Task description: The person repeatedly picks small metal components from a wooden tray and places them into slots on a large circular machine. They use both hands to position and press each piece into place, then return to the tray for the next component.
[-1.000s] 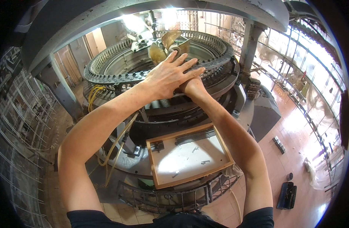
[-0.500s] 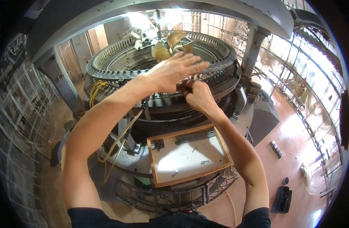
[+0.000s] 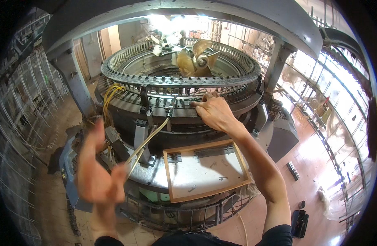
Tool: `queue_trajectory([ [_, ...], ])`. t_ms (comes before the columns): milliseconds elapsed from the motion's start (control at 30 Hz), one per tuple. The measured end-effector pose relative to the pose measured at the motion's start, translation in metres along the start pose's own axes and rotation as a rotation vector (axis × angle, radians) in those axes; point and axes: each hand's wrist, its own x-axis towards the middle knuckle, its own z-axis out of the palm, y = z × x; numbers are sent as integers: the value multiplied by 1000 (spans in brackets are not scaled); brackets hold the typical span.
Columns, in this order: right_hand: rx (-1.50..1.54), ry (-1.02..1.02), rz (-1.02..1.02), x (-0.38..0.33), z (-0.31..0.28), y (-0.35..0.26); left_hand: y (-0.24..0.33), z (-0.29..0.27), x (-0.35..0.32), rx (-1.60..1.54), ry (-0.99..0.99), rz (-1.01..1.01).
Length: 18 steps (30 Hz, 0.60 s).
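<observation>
The two hands are well apart; the left hand is blurred, its thumb spread away from its fingers, and nothing shows in it. The right hand, farther forward, has its fingers curled at the lower ring of a round machine; whether they pinch something there cannot be told. That ring runs directly under the right fingertips and off to both sides of them. Just beyond the right hand stands the studded upper ring, with a brass-coloured fan behind it. A pale hose slants between the hands, and yellow cables hang forward of the left one. Nearer the body than the right hand, a wood-framed tray holds a few small metal pieces and grey strips. Well to the right of the right forearm, a metal block and a black box lie on the tiled floor
</observation>
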Motion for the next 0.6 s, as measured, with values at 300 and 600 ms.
queue_trajectory([
  [300,-73,-148,129,8,3,3,-1,45,-140,-203,-61,-135],
  [600,-184,163,22,9,17,2,-49,88,-195,-153,-119,-471],
])
